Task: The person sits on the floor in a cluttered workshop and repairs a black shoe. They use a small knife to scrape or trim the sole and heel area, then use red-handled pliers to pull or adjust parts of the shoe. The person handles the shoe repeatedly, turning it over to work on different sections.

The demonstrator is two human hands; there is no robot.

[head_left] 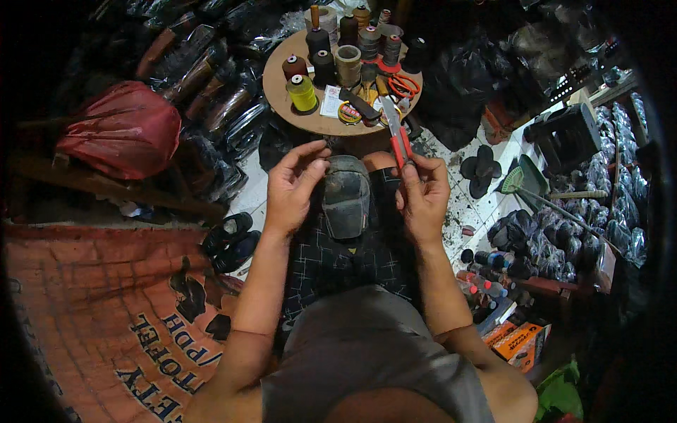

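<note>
My right hand (pixel 424 196) grips a cutter knife (pixel 401 146) by its red handle, with the silver blade pointing up and away toward the round table. A worn, dark shoe (pixel 346 204) rests on my lap between my hands, its rounded toe toward me. Just left of the shoe my left hand (pixel 290 190) is raised, fingers bent and thumb apart from them, with nothing visible in it. Patterned black shorts (pixel 317 264) cover my legs beneath.
Ahead stands a round table (pixel 278 81) with thread spools, a yellow spool (pixel 302 94), another knife (pixel 360 104) and orange-handled scissors (pixel 403 87). Wrapped goods and a red bag (pixel 123 130) lie left, above an orange sheet (pixel 106 296). Right are a dustpan (pixel 530 176), bottles and an orange box (pixel 520 344).
</note>
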